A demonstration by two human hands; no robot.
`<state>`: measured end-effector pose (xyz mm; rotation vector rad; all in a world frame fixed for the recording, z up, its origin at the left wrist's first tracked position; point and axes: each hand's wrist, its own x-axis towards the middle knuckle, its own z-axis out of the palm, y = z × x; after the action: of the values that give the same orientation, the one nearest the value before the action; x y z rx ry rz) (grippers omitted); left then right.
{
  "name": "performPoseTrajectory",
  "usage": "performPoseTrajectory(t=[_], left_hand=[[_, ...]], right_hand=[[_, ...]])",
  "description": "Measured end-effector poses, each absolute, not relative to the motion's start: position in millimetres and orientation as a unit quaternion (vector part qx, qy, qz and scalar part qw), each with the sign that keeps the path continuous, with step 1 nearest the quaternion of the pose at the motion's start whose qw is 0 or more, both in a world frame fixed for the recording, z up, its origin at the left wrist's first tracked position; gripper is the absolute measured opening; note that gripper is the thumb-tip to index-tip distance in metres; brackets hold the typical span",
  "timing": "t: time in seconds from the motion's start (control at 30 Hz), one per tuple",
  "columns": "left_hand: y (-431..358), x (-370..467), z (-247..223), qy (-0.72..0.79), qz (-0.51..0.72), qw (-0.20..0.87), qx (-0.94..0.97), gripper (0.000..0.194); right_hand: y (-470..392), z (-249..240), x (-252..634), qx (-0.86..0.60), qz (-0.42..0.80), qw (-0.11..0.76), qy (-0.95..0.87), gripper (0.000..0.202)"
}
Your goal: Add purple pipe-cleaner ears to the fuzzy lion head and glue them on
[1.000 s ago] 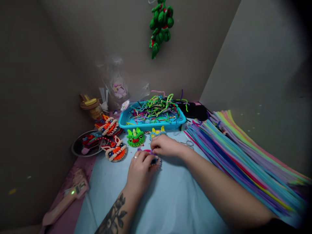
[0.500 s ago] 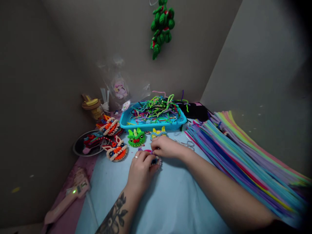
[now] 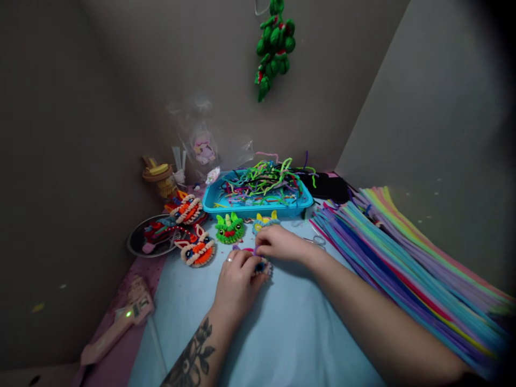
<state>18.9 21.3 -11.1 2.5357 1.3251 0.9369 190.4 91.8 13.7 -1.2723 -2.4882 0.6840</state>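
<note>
Mostly hidden by fingers, the small fuzzy head (image 3: 264,267) sits low at the middle of the pale-blue-covered desk (image 3: 290,333). It shows purple tips and a strip of bright pink along its top, a dark blue eye toward three o'clock, and a pale, bumpy fringe curving round to five; the rest of its face cannot be made out. The left hand (image 3: 237,274) curls over its near left side, fingers bent close together and pressing on it. The right hand (image 3: 276,242) pinches a purple tip at its top edge between thumb and fingers. At eleven o'clock from it lies a green head (image 3: 229,230); at twelve, a yellow-and-blue one (image 3: 264,220), partly covered by the right hand, with the blue tray (image 3: 258,210) beyond.
</note>
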Motion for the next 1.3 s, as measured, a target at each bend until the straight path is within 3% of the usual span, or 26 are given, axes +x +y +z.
performPoseTrajectory(t=[0.77, 1.1, 1.3], left_hand=[[24.0, 18.9, -14.7, 0.435, 0.326, 0.075, 0.836, 0.015], [20.0, 15.1, -6.5, 0.438, 0.312, 0.087, 0.838, 0.035], [20.6, 5.0, 1.9, 0.465, 0.472, 0.078, 0.744, 0.017]], right_hand=[[85.4, 15.9, 178.0, -0.441, 0.198, 0.124, -0.867, 0.01], [96.8, 13.5, 194.5, -0.45, 0.262, 0.186, -0.833, 0.017], [103.2, 12.3, 200.9, -0.46, 0.276, 0.208, -0.818, 0.021]])
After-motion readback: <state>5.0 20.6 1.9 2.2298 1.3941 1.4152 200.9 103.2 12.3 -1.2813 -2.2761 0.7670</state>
